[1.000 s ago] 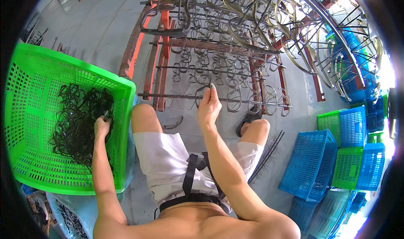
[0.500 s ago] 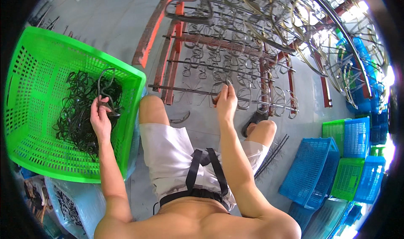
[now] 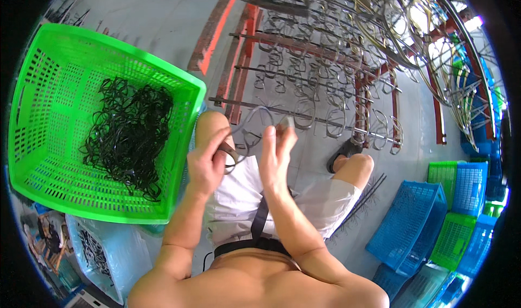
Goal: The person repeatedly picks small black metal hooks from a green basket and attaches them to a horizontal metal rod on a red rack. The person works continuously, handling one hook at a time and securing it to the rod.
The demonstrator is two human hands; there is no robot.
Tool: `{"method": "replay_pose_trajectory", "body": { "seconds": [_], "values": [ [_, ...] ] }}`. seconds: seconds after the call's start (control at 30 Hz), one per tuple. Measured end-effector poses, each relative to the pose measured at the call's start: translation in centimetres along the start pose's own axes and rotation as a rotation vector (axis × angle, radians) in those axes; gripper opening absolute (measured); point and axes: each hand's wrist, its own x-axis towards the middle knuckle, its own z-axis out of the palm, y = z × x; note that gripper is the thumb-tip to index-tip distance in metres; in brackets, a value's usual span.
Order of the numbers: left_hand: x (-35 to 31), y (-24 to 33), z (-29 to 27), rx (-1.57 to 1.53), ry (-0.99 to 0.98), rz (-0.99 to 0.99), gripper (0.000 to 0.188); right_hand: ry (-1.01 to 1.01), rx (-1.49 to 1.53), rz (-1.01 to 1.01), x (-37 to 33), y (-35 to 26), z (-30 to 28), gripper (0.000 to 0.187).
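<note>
My left hand point(image 3: 203, 169) is closed, pinching a dark glasses-like frame point(image 3: 232, 153) whose thin loops stretch toward my right hand. Palm turned inward, my right hand point(image 3: 278, 159) stands just right of that frame, with a small grey thing point(image 3: 285, 124) at its fingertips that I cannot make out. Both hands are above my lap. To the left is a green plastic crate point(image 3: 122, 50) with a tangled pile of similar black frames point(image 3: 130, 137) inside.
Ahead stands a red metal rack point(image 3: 217, 31) with several rods, hung with many frames point(image 3: 336, 118). Blue crates point(image 3: 404, 221) and green crates point(image 3: 451, 240) are stacked at the right. A plastic-lined bin point(image 3: 116, 248) holding dark pieces sits at the lower left.
My left hand has come out of the green crate to the right, bringing a frame above my lap. My right hand has drawn back from the rack toward it.
</note>
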Motion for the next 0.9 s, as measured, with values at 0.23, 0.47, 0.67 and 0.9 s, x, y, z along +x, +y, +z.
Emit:
{"method": "replay_pose_trajectory", "body": {
  "seconds": [0.23,0.47,0.67,0.9],
  "values": [
    [4.8,-2.2,-1.3,-0.247,-0.386,0.071,0.032,-0.732,-0.249,-0.068,4.0,-1.7,-5.3,0.023],
    [8.2,-4.5,2.0,-0.825,-0.392,-0.731,0.023,0.268,-0.023,0.008,6.8,4.8,0.2,0.022],
    [9.5,-5.2,6.2,-0.724,-0.357,-0.818,0.037,0.447,-0.115,0.074,7.6,4.2,3.3,0.027],
    [9.7,-6.7,8.3,-0.626,-0.296,-0.75,0.025,0.42,-0.037,0.048,8.5,5.8,3.5,0.023]
  ]
}}
